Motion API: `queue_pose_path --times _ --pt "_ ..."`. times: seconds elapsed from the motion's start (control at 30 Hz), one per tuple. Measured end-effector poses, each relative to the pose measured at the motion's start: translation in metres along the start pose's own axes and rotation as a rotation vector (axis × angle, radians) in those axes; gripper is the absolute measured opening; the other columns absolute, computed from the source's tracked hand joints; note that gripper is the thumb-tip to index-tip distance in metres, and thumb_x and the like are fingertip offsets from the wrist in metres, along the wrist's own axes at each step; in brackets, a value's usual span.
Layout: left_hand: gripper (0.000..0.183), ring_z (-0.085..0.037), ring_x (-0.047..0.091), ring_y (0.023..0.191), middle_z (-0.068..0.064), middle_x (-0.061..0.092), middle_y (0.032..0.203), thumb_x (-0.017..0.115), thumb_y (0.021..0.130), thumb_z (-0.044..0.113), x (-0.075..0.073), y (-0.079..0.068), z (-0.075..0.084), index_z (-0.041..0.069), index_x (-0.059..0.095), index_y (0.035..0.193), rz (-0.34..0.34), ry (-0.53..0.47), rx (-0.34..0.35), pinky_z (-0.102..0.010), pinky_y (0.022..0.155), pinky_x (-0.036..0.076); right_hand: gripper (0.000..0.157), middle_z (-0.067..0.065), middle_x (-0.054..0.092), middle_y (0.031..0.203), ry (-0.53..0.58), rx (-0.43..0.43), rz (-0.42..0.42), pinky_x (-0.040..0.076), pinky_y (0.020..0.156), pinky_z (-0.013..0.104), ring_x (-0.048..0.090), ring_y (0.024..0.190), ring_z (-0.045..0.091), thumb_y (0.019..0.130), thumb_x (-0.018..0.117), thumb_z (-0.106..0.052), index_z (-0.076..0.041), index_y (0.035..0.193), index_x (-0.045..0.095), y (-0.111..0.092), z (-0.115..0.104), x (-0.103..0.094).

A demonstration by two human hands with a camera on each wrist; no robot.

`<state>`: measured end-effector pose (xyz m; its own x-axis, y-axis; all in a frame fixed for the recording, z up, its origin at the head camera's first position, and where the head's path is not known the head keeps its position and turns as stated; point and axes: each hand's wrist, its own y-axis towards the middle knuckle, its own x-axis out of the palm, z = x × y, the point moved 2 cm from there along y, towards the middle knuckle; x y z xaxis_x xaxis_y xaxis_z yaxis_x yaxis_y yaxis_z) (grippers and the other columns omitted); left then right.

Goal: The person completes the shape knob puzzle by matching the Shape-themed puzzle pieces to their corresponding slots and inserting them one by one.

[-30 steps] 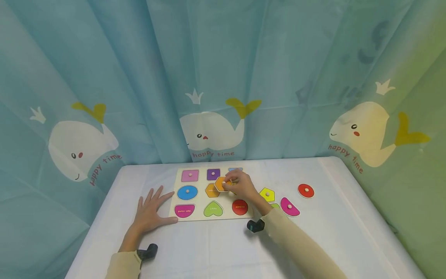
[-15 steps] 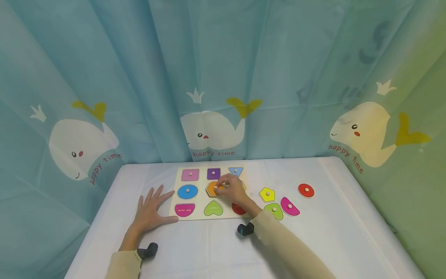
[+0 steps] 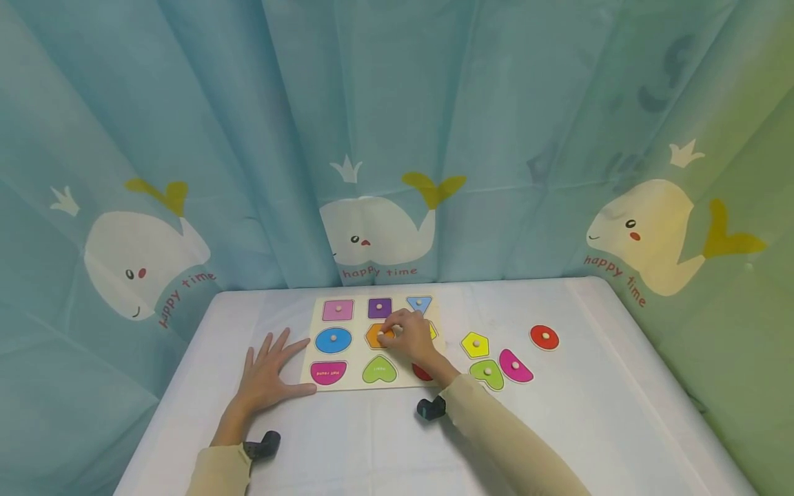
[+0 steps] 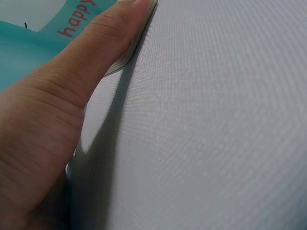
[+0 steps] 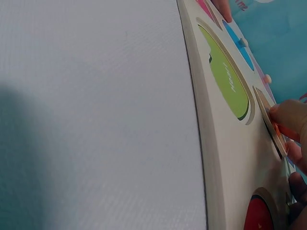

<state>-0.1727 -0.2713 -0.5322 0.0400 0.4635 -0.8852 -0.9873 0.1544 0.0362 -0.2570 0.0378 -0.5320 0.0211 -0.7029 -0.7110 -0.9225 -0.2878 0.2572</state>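
Observation:
My right hand (image 3: 412,337) pinches the knob of an orange hexagon puzzle piece (image 3: 373,336) over the middle of the puzzle board (image 3: 360,317). In the right wrist view, the piece's wooden edge (image 5: 266,117) shows at its slot, partly behind the fingers. My left hand (image 3: 267,377) lies with fingers spread at the board's left side, index fingertip and thumb right at its edge. A pink rectangle (image 3: 338,311), purple square (image 3: 372,309), blue triangle (image 3: 418,302) and blue oval (image 3: 325,341) with knobs sit in the board. The heart slot (image 3: 379,370) and half-round slot (image 3: 328,373) are knobless.
Right of the board lie a yellow pentagon (image 3: 475,351), a green heart (image 3: 491,379), a magenta half-round piece (image 3: 520,373) and a red round piece (image 3: 544,343). My right hand partly hides the red circle slot (image 3: 422,373). A whale-print curtain (image 3: 267,172) hangs behind the white table (image 3: 347,441).
My right hand has carried the orange hexagon left and down from above the board onto its slot, uncovering the blue triangle and the loose green heart. My left hand has stayed put.

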Motion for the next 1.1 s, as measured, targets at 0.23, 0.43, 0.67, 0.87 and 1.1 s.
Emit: queue_pose_path --times 0.23,0.43,0.67,0.87,1.1 --pt "0.099 -0.055 0.010 0.151 -0.024 0.028 0.165 0.086 0.067 0.062 -0.0016 -0.0012 0.0017 0.018 0.054 0.150 0.012 -0.004 0.008 -0.079 0.113 0.000 0.010 0.002 0.074 0.108 0.010 -0.012 -0.005 0.041 0.087 0.049 0.059 0.106 0.027 0.084 0.084 -0.024 -0.017 0.082 0.078 0.0014 0.0016 0.0006" --pt "0.098 -0.055 0.011 0.151 -0.024 0.029 0.164 0.086 0.067 0.062 -0.0015 -0.0006 0.0018 0.019 0.054 0.150 0.005 0.011 0.004 -0.080 0.113 0.000 0.009 0.001 0.075 0.109 0.014 -0.011 -0.026 0.042 0.087 0.049 0.060 0.108 0.027 0.085 0.085 -0.024 -0.017 0.084 0.079 0.0021 0.0032 0.0007" --pt "0.099 -0.054 0.010 0.151 -0.023 0.028 0.165 0.086 0.067 0.063 -0.0012 -0.0013 0.0028 0.019 0.054 0.150 0.009 0.006 0.002 -0.079 0.114 0.000 0.008 0.001 0.074 0.115 0.015 0.013 -0.044 0.040 0.092 0.053 0.058 0.110 0.029 0.085 0.084 -0.024 -0.017 0.086 0.080 0.0035 0.0025 0.0015" --pt "0.099 -0.054 0.010 0.151 -0.024 0.028 0.165 0.085 0.067 0.063 0.0000 0.0001 0.0008 0.019 0.053 0.150 0.009 0.002 0.005 -0.079 0.113 -0.001 0.007 0.002 0.073 0.116 0.010 0.012 -0.051 0.040 0.092 0.054 0.057 0.111 0.030 0.086 0.083 -0.023 -0.016 0.085 0.080 0.0038 0.0012 0.0011" --pt "0.100 -0.054 0.009 0.152 -0.023 0.026 0.166 0.085 0.067 0.064 0.0015 0.0000 -0.0002 0.019 0.053 0.151 0.001 0.001 0.001 -0.079 0.114 -0.002 0.008 0.003 0.073 0.117 0.006 0.019 -0.064 0.040 0.092 0.053 0.057 0.112 0.030 0.085 0.084 -0.023 -0.016 0.087 0.080 0.0026 0.0011 0.0003"
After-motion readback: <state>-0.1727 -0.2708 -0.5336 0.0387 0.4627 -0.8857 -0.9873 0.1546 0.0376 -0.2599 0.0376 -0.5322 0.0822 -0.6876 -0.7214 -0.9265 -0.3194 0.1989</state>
